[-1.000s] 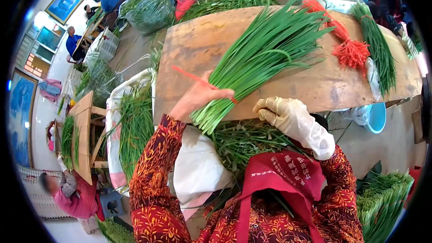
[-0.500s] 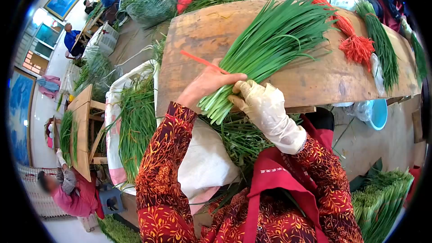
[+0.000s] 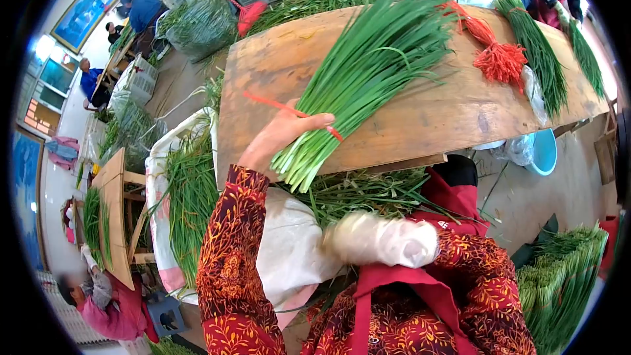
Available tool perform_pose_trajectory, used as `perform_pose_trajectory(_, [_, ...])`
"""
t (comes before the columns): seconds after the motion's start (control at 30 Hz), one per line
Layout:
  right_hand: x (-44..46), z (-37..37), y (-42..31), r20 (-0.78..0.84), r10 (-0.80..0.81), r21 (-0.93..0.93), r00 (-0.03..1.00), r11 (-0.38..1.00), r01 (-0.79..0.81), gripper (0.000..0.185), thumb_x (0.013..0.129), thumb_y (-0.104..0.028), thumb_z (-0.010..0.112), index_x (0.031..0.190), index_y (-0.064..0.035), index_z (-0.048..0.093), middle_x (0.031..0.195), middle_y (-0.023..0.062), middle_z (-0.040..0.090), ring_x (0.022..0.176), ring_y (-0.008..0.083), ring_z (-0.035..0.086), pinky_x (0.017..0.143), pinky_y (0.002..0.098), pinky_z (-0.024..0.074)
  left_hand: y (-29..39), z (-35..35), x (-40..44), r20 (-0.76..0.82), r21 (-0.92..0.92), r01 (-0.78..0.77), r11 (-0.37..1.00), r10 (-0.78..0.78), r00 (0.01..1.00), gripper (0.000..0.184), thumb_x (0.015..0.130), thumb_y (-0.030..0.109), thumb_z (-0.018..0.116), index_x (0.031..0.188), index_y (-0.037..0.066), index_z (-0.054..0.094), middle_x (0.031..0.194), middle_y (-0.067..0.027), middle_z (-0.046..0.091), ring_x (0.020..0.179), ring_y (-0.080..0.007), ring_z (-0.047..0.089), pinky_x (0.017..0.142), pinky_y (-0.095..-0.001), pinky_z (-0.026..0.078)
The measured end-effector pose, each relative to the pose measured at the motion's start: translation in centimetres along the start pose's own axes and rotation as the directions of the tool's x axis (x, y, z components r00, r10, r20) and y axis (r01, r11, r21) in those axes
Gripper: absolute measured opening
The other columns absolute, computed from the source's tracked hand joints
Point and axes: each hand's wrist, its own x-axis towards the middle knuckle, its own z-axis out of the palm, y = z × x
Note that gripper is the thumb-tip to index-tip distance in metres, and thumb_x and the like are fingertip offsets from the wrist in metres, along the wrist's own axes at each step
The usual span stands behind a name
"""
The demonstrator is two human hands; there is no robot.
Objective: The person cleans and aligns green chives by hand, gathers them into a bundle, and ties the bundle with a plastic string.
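My bare left hand (image 3: 281, 133) is closed around the pale stem end of a bunch of garlic chives (image 3: 371, 69). The long green leaves rest on the wooden table (image 3: 414, 118). A red tie strip (image 3: 271, 101) passes over that hand, and its other end shows on the far side of the stems. My right hand (image 3: 374, 240), in a whitish glove, is low in front of the red apron, apart from the bunch. Motion smears its fingers, so their position cannot be made out.
A bundle of red ties (image 3: 499, 60) and a tied bunch (image 3: 539, 56) lie at the table's right. Loose chives (image 3: 190, 190) fill a white-lined container on the left. Stacked bunches (image 3: 565, 289) stand lower right, near a blue basin (image 3: 544, 152). Other people work around the room.
My right hand has left the stems and moved down toward the apron. My left hand still grips the bunch; the red strip's far end is now visible past the stems. The view has shifted slightly.
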Motion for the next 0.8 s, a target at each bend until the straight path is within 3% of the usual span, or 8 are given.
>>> perform_pose_trajectory(0.07, [-1.8, -4.1, 1.6, -0.225, 0.303, -0.229, 0.926, 0.908, -0.352, 0.016, 0.080, -0.019, 0.051, 0.090, -0.0076, 0.059, 0.078, 0.0099, 0.064, 0.068, 0.0265, 0.064, 0.059, 0.0367, 0.0521, -0.3, 0.1, -0.1, -0.038, -0.035, 0.026, 0.999, -0.027, 0.999, 0.053, 0.077, 0.037, 0.067, 0.113, 0.000, 0.055, 0.097, -0.0048, 0.062, 0.084, -0.0107, 0.055, 0.078, -0.0260, 0.043])
perform_pose_trajectory(0.1, [-2.8, -5.2, 3.0, -0.312, 0.463, 0.015, 0.830, 0.876, -0.483, 0.018, 0.083, -0.025, 0.054, 0.089, -0.0096, 0.061, 0.077, 0.0108, 0.064, 0.070, 0.0270, 0.064, 0.061, 0.0366, 0.0519, 0.2, 0.0, -0.3, -0.043, -0.041, 0.058, 0.997, -0.060, 0.997, 0.052, 0.077, 0.036, 0.067, 0.113, 0.000, 0.055, 0.097, -0.0045, 0.062, 0.083, -0.0102, 0.056, 0.076, -0.0256, 0.044])
perform_pose_trajectory(0.13, [-3.8, -5.3, 4.1, -0.588, 0.472, 0.244, 0.657, 0.878, -0.412, 0.022, 0.084, -0.030, 0.057, 0.091, -0.0104, 0.062, 0.078, 0.0125, 0.063, 0.070, 0.0286, 0.063, 0.062, 0.0357, 0.0508, 0.6, 0.2, -0.6, -0.048, -0.046, 0.092, 0.995, -0.095, 0.994, 0.052, 0.077, 0.036, 0.067, 0.113, 0.001, 0.054, 0.096, -0.0042, 0.062, 0.082, -0.0097, 0.056, 0.074, -0.0251, 0.044])
perform_pose_trajectory(0.2, [-4.5, -6.7, 5.3, -0.533, 0.668, 0.578, 0.519, 0.736, -0.353, 0.026, 0.085, -0.033, 0.054, 0.095, -0.0099, 0.061, 0.082, 0.0122, 0.064, 0.077, 0.0278, 0.062, 0.067, 0.0375, 0.0486, 1.2, 0.7, -0.9, -0.056, -0.119, 0.109, 0.987, -0.116, 0.992, 0.048, 0.078, 0.033, 0.067, 0.111, 0.001, 0.056, 0.092, -0.0027, 0.062, 0.077, -0.0082, 0.056, 0.068, -0.0234, 0.045])
perform_pose_trajectory(0.37, [-1.8, -5.9, 6.6, -0.723, 0.569, 0.535, 0.392, 0.820, -0.205, 0.023, 0.079, -0.030, 0.062, 0.093, -0.0115, 0.061, 0.081, 0.0076, 0.064, 0.069, 0.0246, 0.062, 0.061, 0.0351, 0.0480, 1.4, 0.4, -0.7, -0.038, -0.090, 0.128, 0.988, -0.132, 0.991, 0.046, 0.078, 0.032, 0.067, 0.109, 0.000, 0.056, 0.090, -0.0019, 0.061, 0.076, -0.0079, 0.055, 0.068, -0.0230, 0.045])
perform_pose_trajectory(0.5, [-0.6, -5.8, 6.7, -0.857, 0.445, 0.348, 0.260, 0.871, -0.346, 0.015, 0.076, -0.026, 0.063, 0.083, -0.0125, 0.058, 0.077, 0.0074, 0.062, 0.062, 0.0289, 0.059, 0.057, 0.0397, 0.0464, 0.6, 0.4, -0.3, -0.067, -0.113, 0.102, 0.988, -0.110, 0.992, 0.046, 0.078, 0.031, 0.067, 0.109, 0.000, 0.055, 0.090, -0.0018, 0.061, 0.078, -0.0081, 0.055, 0.070, -0.0234, 0.045])
perform_pose_trajectory(0.7, [-0.2, -5.9, 8.1, -0.922, 0.252, 0.118, 0.294, 0.905, -0.408, 0.011, 0.076, -0.021, 0.063, 0.078, -0.0115, 0.058, 0.064, 0.0081, 0.059, 0.057, 0.0280, 0.059, 0.052, 0.0356, 0.0469, 0.8, 0.4, -0.3, -0.060, -0.093, 0.055, 0.994, -0.060, 0.996, 0.056, 0.076, 0.031, 0.068, 0.116, -0.002, 0.048, 0.094, -0.0064, 0.061, 0.083, -0.0102, 0.055, 0.073, -0.0249, 0.045])
perform_pose_trajectory(0.8, [-2.2, -7.2, 8.8, -0.900, 0.367, 0.218, 0.234, 0.846, -0.487, 0.014, 0.078, -0.024, 0.059, 0.073, -0.0106, 0.056, 0.064, 0.0099, 0.060, 0.057, 0.0296, 0.060, 0.054, 0.0395, 0.0479, 0.4, 0.1, -0.3, -0.078, -0.043, 0.104, 0.994, -0.107, 0.991, 0.060, 0.075, 0.031, 0.069, 0.118, -0.003, 0.045, 0.095, -0.0079, 0.061, 0.085, -0.0116, 0.056, 0.075, -0.0257, 0.045])
